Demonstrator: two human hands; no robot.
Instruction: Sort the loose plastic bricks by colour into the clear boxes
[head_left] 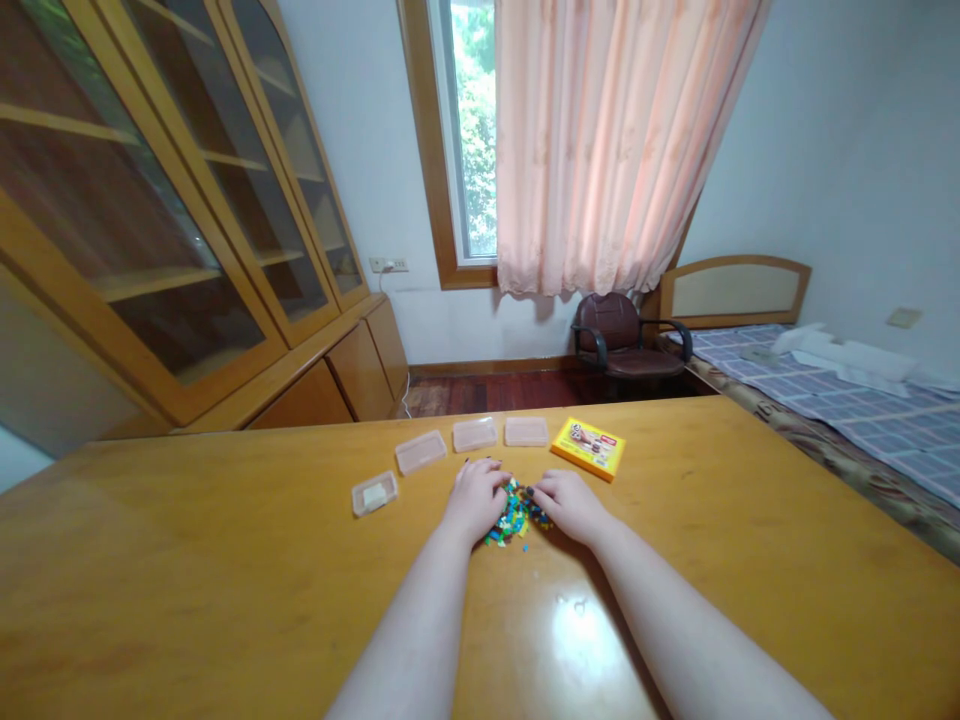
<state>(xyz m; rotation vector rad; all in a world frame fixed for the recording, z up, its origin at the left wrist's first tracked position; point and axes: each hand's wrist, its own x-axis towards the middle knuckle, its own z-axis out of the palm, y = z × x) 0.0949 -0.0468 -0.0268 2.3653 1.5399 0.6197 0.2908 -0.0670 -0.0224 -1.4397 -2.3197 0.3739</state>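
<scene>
A small heap of tiny building bricks [514, 514], mostly blue, green, yellow and white, lies on the wooden table [262, 600]. My left hand [478, 497] curves around the heap's left side, palm down, fingers apart, with the thumb side touching the bricks. From the right, my right hand [568, 503] reaches in with its fingers stretched onto the heap's edge. Nothing held shows in either hand, though the undersides of the fingers are hidden. One loose blue brick [526, 548] sits just in front of the heap.
Beyond my hands stand clear plastic boxes in an arc: one with something pale inside [375, 494], then others [421, 453], [475, 434], [526, 432]. A yellow box [589, 448] lies to their right. Behind the table are a brown chair [628, 335] and a bed [840, 400].
</scene>
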